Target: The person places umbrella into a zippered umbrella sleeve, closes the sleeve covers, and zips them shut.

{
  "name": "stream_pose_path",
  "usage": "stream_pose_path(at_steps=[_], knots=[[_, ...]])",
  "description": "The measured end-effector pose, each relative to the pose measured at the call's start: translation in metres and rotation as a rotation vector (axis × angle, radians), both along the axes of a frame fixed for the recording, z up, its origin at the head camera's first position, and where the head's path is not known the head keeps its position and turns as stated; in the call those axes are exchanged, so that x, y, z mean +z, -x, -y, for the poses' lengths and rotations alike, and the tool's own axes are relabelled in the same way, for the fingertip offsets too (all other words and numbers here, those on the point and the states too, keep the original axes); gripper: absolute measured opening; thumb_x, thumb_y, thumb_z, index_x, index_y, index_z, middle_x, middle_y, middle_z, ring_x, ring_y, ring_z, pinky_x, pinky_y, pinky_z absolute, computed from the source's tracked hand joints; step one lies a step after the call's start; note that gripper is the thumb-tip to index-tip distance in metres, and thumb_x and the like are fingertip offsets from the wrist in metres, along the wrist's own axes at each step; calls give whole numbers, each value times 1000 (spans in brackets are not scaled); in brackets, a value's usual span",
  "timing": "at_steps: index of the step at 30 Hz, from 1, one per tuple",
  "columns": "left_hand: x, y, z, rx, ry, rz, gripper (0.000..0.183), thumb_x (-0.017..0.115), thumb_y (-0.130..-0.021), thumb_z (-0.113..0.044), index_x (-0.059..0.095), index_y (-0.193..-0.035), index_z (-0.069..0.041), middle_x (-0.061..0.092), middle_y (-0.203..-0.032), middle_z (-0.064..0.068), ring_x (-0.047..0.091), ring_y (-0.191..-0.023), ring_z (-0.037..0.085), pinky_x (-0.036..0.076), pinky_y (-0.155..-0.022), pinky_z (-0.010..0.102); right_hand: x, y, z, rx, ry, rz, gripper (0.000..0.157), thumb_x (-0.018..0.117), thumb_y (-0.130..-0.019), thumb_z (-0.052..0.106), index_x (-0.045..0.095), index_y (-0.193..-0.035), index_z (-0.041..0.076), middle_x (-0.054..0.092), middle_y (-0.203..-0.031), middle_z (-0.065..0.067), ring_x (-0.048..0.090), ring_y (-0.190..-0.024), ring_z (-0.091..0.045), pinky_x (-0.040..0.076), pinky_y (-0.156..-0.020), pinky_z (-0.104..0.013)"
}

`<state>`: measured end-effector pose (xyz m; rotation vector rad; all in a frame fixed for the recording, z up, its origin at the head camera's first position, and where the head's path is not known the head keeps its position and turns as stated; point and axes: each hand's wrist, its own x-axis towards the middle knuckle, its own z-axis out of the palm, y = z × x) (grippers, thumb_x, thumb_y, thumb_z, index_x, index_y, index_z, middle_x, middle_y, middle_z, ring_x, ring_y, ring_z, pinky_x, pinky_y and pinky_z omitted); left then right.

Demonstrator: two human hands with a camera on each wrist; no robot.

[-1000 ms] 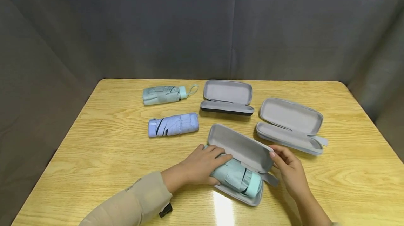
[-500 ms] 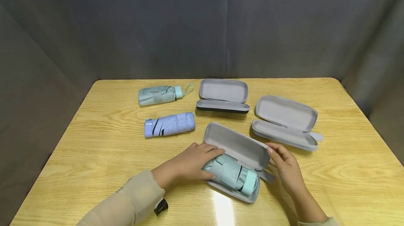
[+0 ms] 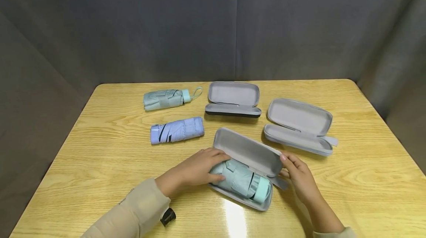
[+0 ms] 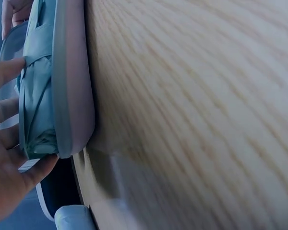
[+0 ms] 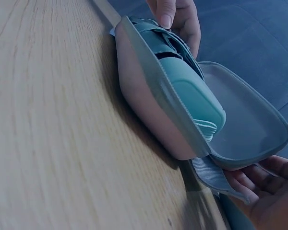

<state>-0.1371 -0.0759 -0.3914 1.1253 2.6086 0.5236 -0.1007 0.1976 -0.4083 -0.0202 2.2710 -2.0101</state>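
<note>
A folded mint-green umbrella [image 3: 237, 179] lies in the lower half of an opened grey hard case [image 3: 244, 145]. My left hand [image 3: 199, 167] rests on the umbrella's left end with spread fingers, and in the left wrist view its fingertips touch the fabric and the end by the case rim. My right hand [image 3: 299, 175] pinches the right end of the raised lid, its thumb on the inside of the edge. The right wrist view shows the umbrella's pale handle [image 5: 189, 88] and looped wrist strap [image 5: 206, 128] at the case's other end, beside a grey tab [image 5: 213, 175].
Behind are two more opened cases, one dark-bottomed [image 3: 233, 110] and one grey [image 3: 297, 140]. To the left lie another green umbrella [image 3: 163, 99] with a loop and a lavender-blue umbrella [image 3: 178, 130]. A grey curtain [image 3: 166, 27] hangs beyond the wooden table [image 3: 100, 164].
My left hand has slid left along the umbrella, uncovering more of it, and the umbrella sits in the case. My right hand keeps its hold on the lid. The head view has shifted slightly.
</note>
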Motion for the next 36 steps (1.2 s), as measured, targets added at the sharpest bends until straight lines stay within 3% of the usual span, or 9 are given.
stream_pose_path(at_steps=[16, 21, 26, 30, 36], knots=[[6, 4, 15, 89, -77, -27, 47, 54, -83, -34, 48, -122, -8, 47, -121, 5, 40, -112, 20, 29, -93, 35, 4, 0, -1, 87, 6, -7, 48, 29, -95, 27, 40, -115, -14, 53, -101, -7, 53, -89, -11, 45, -73, -25], [6, 6, 19, 192, -101, -72, 40, 55, -83, -30, 53, -115, -6, 51, -113, 6, 47, -105, 20, 36, -88, 34, 4, 0, 0, 101, 33, -32, 42, 29, -95, 26, 46, -110, -10, 55, -97, 1, 54, -88, -10, 45, -72, -24], [8, 8, 20, 352, -145, -43, 37, 55, -83, -28, 55, -112, -5, 52, -113, 8, 47, -105, 22, 36, -88, 35, 3, -2, 0, 108, 53, -36, 33, 32, -95, 24, 53, -106, 1, 56, -97, 6, 53, -89, -8, 45, -73, -23], [9, 9, 20, 416, -177, 10, 38, 54, -84, -28, 53, -115, -6, 51, -116, 8, 45, -108, 22, 35, -89, 35, 4, -2, -1, 134, 17, -32, 37, 33, -94, 23, 50, -109, -7, 55, -99, 5, 51, -92, -7, 44, -74, -22], [9, 10, 19, 446, -231, 79, 43, 52, -85, -32, 48, -121, -7, 48, -120, 7, 50, -102, 21, 39, -83, 34, 7, -3, -2, 181, 3, -32, 42, 32, -95, 21, 43, -110, -16, 54, -100, 0, 51, -94, -7, 42, -78, -20]])
